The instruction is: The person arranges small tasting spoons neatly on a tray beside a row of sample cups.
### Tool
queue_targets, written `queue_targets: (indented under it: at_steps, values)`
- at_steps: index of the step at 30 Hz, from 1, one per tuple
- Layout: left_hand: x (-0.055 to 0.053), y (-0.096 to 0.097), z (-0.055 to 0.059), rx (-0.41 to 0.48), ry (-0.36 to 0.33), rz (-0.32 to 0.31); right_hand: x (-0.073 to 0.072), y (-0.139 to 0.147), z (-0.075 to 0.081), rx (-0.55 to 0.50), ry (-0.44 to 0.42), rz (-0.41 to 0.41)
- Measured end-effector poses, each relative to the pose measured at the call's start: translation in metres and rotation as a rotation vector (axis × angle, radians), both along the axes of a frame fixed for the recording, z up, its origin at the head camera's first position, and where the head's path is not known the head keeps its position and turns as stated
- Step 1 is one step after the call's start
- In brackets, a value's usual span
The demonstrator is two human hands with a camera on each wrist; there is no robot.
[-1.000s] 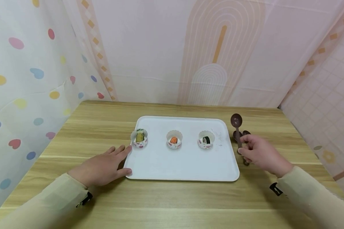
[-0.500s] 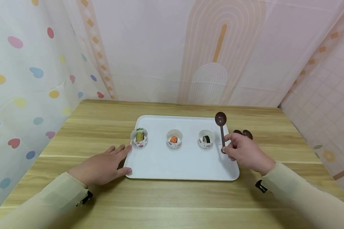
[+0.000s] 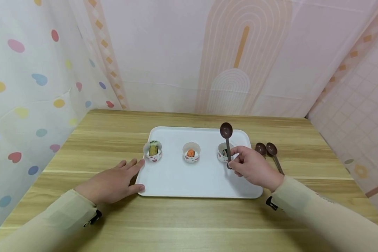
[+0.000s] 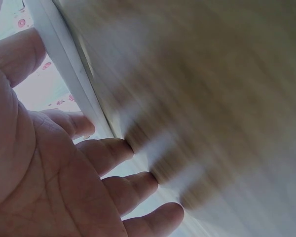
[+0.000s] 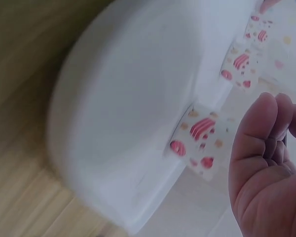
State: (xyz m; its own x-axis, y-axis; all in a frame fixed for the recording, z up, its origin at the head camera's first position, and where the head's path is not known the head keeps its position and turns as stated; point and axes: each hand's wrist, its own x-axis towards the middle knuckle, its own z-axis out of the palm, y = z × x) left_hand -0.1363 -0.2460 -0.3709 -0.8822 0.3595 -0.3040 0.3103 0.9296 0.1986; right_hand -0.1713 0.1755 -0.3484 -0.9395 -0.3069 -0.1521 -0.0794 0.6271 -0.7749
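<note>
My right hand (image 3: 255, 166) pinches the handle of a brown spoon (image 3: 226, 130), its bowl pointing away from me. The spoon is held over the white tray (image 3: 189, 182) and overlaps the right paper cup (image 3: 221, 157), hiding part of the dark-rimmed sushi roll in it. An orange-topped piece (image 3: 190, 153) sits in the middle cup (image 3: 192, 160), a yellow-green piece (image 3: 153, 151) in the left cup (image 3: 154, 159). My left hand (image 3: 113, 183) has its fingers spread at the tray's left edge, thumb over the rim. In the left wrist view the fingertips (image 4: 119, 146) reach the wooden surface.
Two more brown spoons, one (image 3: 260, 148) beside the other (image 3: 272, 149), lie on the wooden table (image 3: 182, 224) right of the tray, partly behind my right hand. A patterned curtain (image 3: 163, 52) hangs behind the table, with dotted cloth (image 3: 28, 87) at the left.
My right hand has carried the spoon left from beside the tray to over the right cup. The two spoons on the table have come into fuller view. My left hand has stayed put.
</note>
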Motion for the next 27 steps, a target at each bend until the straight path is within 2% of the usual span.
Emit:
queue_targets:
  at_steps: [8,27]
  values:
    - [0.0,0.0,0.0,-0.011,-0.001,0.0,-0.001,-0.021,-0.003,-0.06,-0.005,0.032]
    - [0.0,0.0,0.002,-0.021,-0.004,-0.008,0.001,-0.079,-0.007,-0.016,-0.064,0.056]
